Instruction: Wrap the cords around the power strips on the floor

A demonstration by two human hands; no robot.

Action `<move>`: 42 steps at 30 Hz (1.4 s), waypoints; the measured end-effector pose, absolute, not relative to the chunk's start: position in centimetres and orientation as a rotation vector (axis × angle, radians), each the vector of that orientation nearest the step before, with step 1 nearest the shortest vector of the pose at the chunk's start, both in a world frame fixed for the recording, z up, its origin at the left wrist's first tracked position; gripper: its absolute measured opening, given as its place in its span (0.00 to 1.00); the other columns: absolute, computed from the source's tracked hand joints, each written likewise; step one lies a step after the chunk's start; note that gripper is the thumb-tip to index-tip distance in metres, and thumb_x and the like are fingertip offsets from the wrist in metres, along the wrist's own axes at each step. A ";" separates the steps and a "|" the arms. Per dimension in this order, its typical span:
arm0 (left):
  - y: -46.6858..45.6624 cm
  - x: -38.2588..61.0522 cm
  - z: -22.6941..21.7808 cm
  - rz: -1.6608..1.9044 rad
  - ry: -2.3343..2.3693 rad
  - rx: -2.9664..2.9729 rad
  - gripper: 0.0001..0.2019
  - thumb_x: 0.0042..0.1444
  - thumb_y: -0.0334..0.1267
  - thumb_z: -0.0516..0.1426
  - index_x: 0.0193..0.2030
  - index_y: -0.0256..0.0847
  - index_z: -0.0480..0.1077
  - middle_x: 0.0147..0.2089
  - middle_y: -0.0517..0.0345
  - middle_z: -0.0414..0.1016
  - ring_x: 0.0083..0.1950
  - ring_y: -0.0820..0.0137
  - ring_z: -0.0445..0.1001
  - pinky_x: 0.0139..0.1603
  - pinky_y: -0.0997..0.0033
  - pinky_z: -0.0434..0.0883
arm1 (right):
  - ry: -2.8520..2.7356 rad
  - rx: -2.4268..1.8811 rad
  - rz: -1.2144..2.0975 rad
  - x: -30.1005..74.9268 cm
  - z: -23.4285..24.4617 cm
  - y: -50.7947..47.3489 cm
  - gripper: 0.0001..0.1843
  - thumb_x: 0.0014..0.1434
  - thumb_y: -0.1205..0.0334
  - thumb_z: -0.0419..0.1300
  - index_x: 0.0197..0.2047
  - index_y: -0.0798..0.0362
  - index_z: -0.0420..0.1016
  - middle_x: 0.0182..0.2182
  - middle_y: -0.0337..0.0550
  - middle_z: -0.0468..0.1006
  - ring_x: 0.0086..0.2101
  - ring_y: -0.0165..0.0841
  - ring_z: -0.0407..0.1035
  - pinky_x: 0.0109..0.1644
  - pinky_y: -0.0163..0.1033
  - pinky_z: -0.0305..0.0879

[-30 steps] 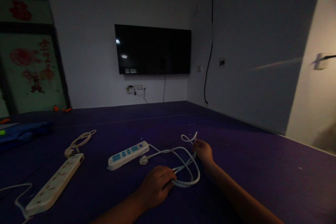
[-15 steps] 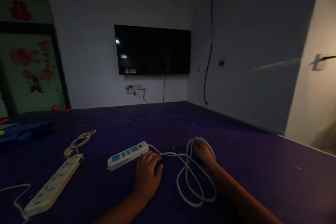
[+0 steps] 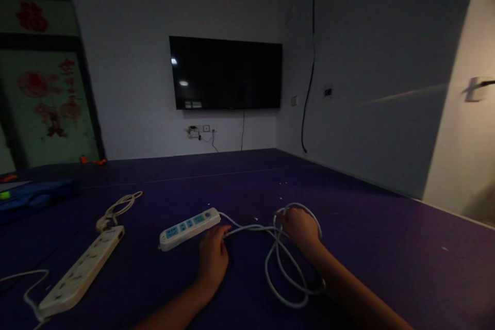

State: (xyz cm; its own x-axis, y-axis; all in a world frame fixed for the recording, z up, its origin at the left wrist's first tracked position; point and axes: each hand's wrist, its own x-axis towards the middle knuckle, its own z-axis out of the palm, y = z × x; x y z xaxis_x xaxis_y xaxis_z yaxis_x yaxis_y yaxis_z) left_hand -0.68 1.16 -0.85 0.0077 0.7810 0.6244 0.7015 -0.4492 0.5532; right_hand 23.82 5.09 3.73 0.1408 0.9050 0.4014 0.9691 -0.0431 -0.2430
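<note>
A white power strip (image 3: 189, 232) with blue sockets lies on the dark purple surface in front of me. Its pale cable (image 3: 288, 258) runs right into loose, overlapping loops. My left hand (image 3: 214, 255), just below the strip's right end, is closed on a stretch of this cable; the fingertips are partly hidden. Over the top of the loops, my right hand (image 3: 301, 227) is closed around the cable too. I cannot make out the plug.
On the left lies a second white power strip (image 3: 83, 270), its bundled cord (image 3: 121, 206) behind it. A blue cloth (image 3: 36, 195) and small orange objects (image 3: 99, 162) are farther left. A television (image 3: 226, 75) hangs on the far wall; a black cable (image 3: 310, 77) dangles at the right wall.
My left hand has gone from spread fingers beside the strip to closed on the cable. My right hand has shifted slightly on the loops, which have moved a little.
</note>
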 end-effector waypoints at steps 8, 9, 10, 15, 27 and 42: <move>0.7 -0.2 0.0 1.708 1.335 2.116 0.16 0.55 0.29 0.48 0.47 0.42 0.69 0.44 0.52 0.75 0.44 0.66 0.74 0.48 0.60 0.71 | -2.074 -1.785 -0.056 21.7 4.4 3.5 0.25 0.58 0.43 0.50 0.35 0.55 0.79 0.32 0.55 0.79 0.36 0.46 0.74 0.38 0.42 0.65; 0.6 -0.2 0.1 1.715 1.327 2.104 0.15 0.55 0.30 0.49 0.47 0.42 0.69 0.43 0.52 0.75 0.42 0.67 0.74 0.46 0.61 0.71 | -2.113 -1.709 0.019 21.6 4.2 3.5 0.24 0.58 0.44 0.51 0.40 0.54 0.79 0.34 0.54 0.80 0.37 0.45 0.74 0.39 0.42 0.65; 0.5 -0.2 0.2 1.714 1.322 2.096 0.14 0.56 0.32 0.49 0.47 0.42 0.69 0.43 0.52 0.75 0.41 0.67 0.74 0.45 0.61 0.72 | -2.154 -1.611 0.096 21.5 4.1 3.4 0.23 0.56 0.45 0.54 0.44 0.53 0.77 0.37 0.52 0.80 0.39 0.44 0.74 0.41 0.42 0.65; 0.3 0.0 0.4 1.681 1.294 2.090 0.13 0.57 0.35 0.50 0.47 0.43 0.68 0.42 0.54 0.74 0.42 0.67 0.74 0.46 0.61 0.72 | -2.377 -1.092 0.269 20.7 2.9 3.0 0.32 0.47 0.67 0.61 0.58 0.50 0.67 0.53 0.48 0.71 0.53 0.41 0.64 0.57 0.44 0.58; -0.1 0.4 0.6 1.647 1.230 2.165 0.12 0.57 0.35 0.53 0.47 0.44 0.70 0.44 0.53 0.74 0.45 0.66 0.73 0.50 0.59 0.71 | -2.360 -1.323 -0.246 23.0 4.0 5.3 0.31 0.49 0.80 0.49 0.54 0.49 0.70 0.52 0.47 0.72 0.54 0.40 0.63 0.58 0.52 0.53; -1.1 0.1 0.3 1.478 1.064 2.455 0.23 0.53 0.43 0.59 0.56 0.49 0.63 0.57 0.50 0.67 0.58 0.61 0.66 0.57 0.54 0.66 | -2.307 -1.403 -0.152 20.1 3.8 3.7 0.14 0.62 0.62 0.48 0.37 0.53 0.75 0.35 0.47 0.78 0.36 0.36 0.72 0.37 0.34 0.61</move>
State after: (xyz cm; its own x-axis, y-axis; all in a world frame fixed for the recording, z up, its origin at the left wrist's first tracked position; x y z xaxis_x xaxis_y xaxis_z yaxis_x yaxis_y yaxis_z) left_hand 0.15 -1.10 0.28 0.2910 0.5993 0.7458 0.5171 -0.7544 0.4044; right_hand 20.15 3.68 3.80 -0.3929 0.8197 0.4167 0.8674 0.4809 -0.1281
